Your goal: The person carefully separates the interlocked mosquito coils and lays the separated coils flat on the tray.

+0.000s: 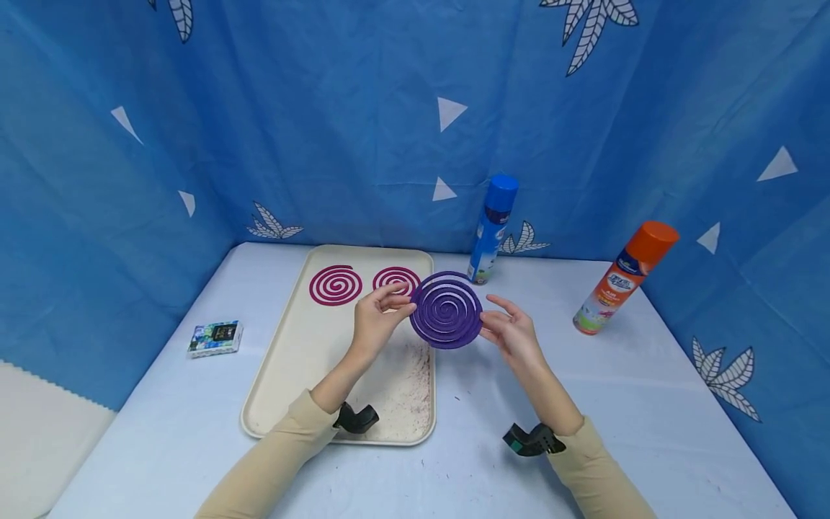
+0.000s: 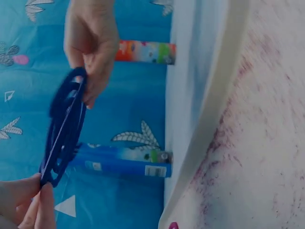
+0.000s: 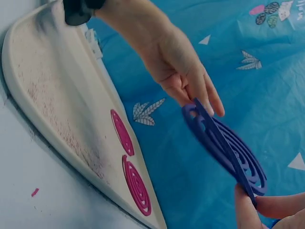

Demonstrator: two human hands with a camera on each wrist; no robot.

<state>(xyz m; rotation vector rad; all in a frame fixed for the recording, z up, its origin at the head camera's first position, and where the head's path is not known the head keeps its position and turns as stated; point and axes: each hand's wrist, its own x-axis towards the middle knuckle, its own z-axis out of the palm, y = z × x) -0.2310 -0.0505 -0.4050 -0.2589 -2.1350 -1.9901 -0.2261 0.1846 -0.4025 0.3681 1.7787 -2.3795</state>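
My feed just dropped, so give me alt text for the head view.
Both hands hold a purple spiral coil by its edges above the table: left hand on one side, right hand on the other. Behind it, a cream tray holds two pink coils; blue and orange spray cans stand nearby.

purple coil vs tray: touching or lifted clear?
Apart. The right wrist view shows the purple coil held in the air between both hands, with open backdrop between it and the tray below.
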